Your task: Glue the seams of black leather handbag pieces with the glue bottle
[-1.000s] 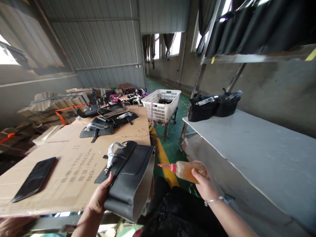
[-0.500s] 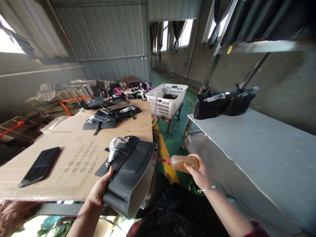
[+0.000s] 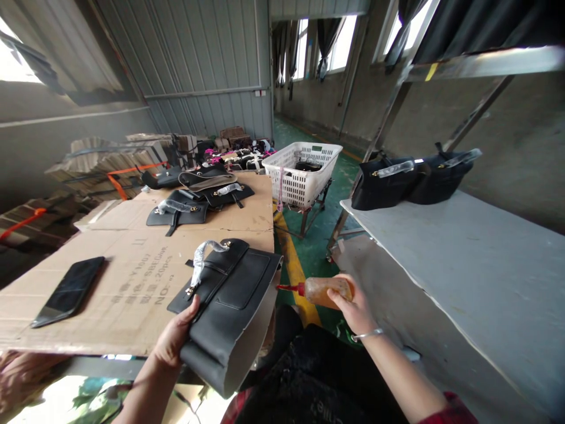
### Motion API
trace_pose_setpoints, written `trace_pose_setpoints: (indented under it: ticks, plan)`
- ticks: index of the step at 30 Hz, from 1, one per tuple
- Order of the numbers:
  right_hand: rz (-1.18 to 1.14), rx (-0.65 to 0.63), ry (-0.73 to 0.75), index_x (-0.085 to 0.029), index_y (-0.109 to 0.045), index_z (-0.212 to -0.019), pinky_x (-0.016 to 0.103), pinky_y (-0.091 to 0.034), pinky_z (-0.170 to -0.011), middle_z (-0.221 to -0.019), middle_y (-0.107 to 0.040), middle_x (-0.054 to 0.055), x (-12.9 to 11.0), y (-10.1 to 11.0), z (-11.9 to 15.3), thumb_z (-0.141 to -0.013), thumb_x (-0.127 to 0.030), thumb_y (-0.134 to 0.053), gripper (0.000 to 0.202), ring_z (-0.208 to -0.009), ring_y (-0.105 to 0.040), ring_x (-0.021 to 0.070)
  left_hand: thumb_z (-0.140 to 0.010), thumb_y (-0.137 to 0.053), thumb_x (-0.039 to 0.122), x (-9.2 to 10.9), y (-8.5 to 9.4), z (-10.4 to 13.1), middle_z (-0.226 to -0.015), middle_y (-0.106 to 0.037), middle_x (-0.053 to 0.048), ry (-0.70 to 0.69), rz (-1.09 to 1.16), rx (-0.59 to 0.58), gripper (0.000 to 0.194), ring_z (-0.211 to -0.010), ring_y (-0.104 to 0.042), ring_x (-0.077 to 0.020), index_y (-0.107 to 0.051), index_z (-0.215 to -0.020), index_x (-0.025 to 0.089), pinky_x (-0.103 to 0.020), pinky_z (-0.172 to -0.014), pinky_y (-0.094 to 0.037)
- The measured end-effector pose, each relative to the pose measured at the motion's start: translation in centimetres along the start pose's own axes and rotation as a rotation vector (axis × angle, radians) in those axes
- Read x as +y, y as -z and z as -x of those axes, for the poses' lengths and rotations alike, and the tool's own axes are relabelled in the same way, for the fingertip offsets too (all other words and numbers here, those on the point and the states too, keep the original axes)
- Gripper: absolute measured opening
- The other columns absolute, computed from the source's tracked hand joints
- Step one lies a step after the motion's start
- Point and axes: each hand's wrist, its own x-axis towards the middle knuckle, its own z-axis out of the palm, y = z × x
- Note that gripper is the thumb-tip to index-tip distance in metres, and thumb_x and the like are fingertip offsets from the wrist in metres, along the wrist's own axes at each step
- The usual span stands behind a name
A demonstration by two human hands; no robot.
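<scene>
My left hand [image 3: 176, 334] grips the near left side of a black handbag [image 3: 241, 288], thumb on top and the other fingers hidden beneath. The bag lies tilted at the cardboard's edge, its open side with a pale lining turned to the right. Clear wrap covers its handle [image 3: 202, 262]. In my right hand [image 3: 355, 303] is a squeeze bottle [image 3: 327, 291] of amber liquid, held level. Its red nozzle points left, close to the bag's open edge; whether it touches cannot be made out.
Black bag parts [image 3: 179, 211] and a smartphone [image 3: 68, 291] lie on the cardboard-covered table [image 3: 119, 253]. A white basket [image 3: 300, 176] stands beyond. On the grey table [image 3: 463, 253] at right stand two black handbags [image 3: 388, 182]. Cardboard stacks [image 3: 110, 159] are at back left.
The view has shifted slightly. Both hands keep their holds, and the nozzle tip sits marginally nearer the bag's edge.
</scene>
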Motion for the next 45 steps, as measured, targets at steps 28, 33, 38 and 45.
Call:
trace_pose_setpoints:
  ticks: [28, 33, 38, 45]
  plan:
    - [-0.208, 0.052, -0.108, -0.021, -0.063, -0.091, 0.034, -0.051, -0.072, -0.081, -0.069, 0.003, 3.0, -0.1, 1.8, -0.069, -0.051, -0.08, 0.041, -0.075, -0.064, 0.0243, -0.088, -0.062, 0.048, 0.1, 0.4, -0.6, -0.083, -0.078, -0.015, -0.046, -0.006, 0.017, 0.064, -0.085, -0.075, -0.0358, -0.056, -0.137, 0.007, -0.045, -0.077, -0.062]
    - [-0.162, 0.024, -0.111, -0.021, -0.063, -0.088, 0.033, -0.051, -0.069, -0.077, -0.068, 0.002, 3.4, -0.7, 1.9, -0.067, -0.053, -0.081, 0.042, -0.072, -0.062, 0.0226, -0.094, -0.054, 0.045, 0.0, 0.2, -0.5, -0.077, -0.078, -0.015, -0.071, -0.107, 0.02, 0.064, -0.077, -0.076, -0.0329, -0.049, -0.142, 0.003, -0.043, -0.075, -0.062]
    - [-0.228, -0.034, -0.168, -0.022, -0.063, -0.092, 0.033, -0.051, -0.07, -0.08, -0.067, 0.003, 4.1, -0.5, 3.4, -0.069, -0.053, -0.08, 0.043, -0.075, -0.062, 0.0239, -0.092, -0.056, 0.046, 0.0, 0.7, -0.9, -0.075, -0.077, -0.015, -0.084, -0.131, -0.009, 0.076, -0.068, -0.075, -0.0351, -0.036, -0.148, -0.001, -0.047, -0.07, -0.062]
    - [-0.256, -0.124, -0.167, -0.021, -0.063, -0.094, 0.031, -0.049, -0.068, -0.08, -0.065, 0.003, 3.5, -0.2, 5.4, -0.072, -0.049, -0.079, 0.039, -0.074, -0.06, 0.0228, -0.095, -0.049, 0.05, -0.1, 0.4, -0.7, -0.072, -0.077, -0.014, -0.068, -0.148, -0.034, 0.077, -0.066, -0.075, -0.0334, -0.033, -0.149, -0.002, -0.045, -0.071, -0.061]
